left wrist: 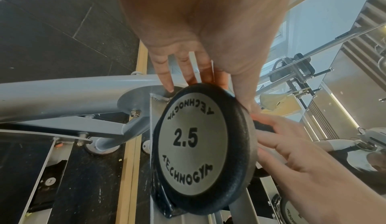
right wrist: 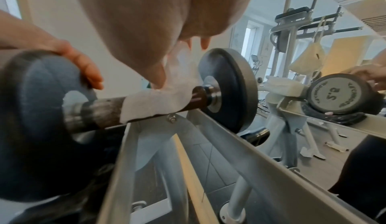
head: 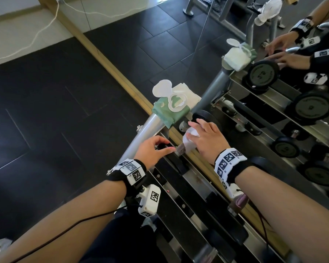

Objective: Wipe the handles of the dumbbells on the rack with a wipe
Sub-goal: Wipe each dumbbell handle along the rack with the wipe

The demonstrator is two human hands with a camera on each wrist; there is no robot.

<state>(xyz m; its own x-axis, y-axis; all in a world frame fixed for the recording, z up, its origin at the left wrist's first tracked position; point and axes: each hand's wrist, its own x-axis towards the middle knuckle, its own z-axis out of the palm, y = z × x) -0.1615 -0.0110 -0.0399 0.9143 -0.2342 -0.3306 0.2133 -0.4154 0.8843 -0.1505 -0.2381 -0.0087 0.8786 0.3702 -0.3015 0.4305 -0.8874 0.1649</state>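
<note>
On the top rail of the rack (right wrist: 261,164), a soft white wipe (right wrist: 158,102) is pressed around the dumbbell (left wrist: 198,145) handle (right wrist: 102,113) by the right hand (head: 207,138), fingers curled over it. The near end plate is clasped and steadied by the left hand (head: 152,149). The limp wipe is judged likely to bunch, so it is best pinched round the stiff, heavy bar's middle.

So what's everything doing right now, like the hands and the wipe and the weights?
Left hand: fingers curled over the dumbbell's near plate, steadying it.
Right hand: presses the wipe onto the handle.
White wet wipe: draped over the handle.
Black round 2.5 dumbbell: lying on the rack.
Green wipes packet: lid flipped open.
Grey metal rack: holding dumbbells.
</note>
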